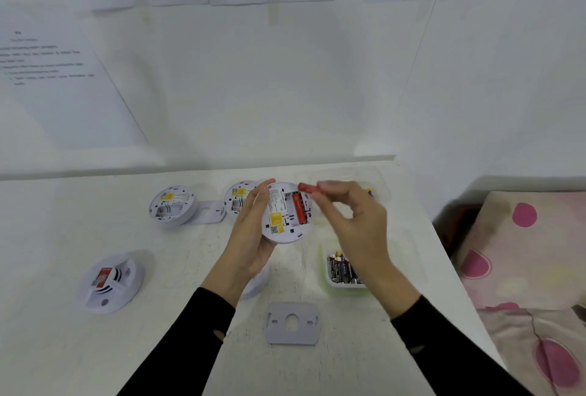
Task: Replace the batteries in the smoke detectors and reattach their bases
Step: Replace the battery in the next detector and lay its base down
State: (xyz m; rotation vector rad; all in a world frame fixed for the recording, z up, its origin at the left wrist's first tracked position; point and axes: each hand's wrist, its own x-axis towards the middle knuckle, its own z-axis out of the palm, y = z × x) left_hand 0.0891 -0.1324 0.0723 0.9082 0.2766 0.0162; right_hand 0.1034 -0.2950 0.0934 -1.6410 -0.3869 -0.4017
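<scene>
My left hand (pixel 250 237) holds a round white smoke detector (pixel 283 221) above the table, back side up, with a yellow label. One red battery (pixel 300 208) lies in its open compartment. My right hand (pixel 355 215) pinches a second red battery (pixel 309 188) just above the detector's upper right edge. A flat grey base plate (pixel 292 323) lies on the table below my hands. Two more open detectors (pixel 172 205) (pixel 236 197) rest back side up at the rear, the right one partly hidden by my left hand.
A face-up detector (pixel 109 280) sits front left. A white tray of dark batteries (pixel 342 269) stands under my right wrist. Another base plate (pixel 211 211) lies between the rear detectors. The table edge (pixel 450 256) runs along the right, beside a pink-dotted cloth (pixel 523 253).
</scene>
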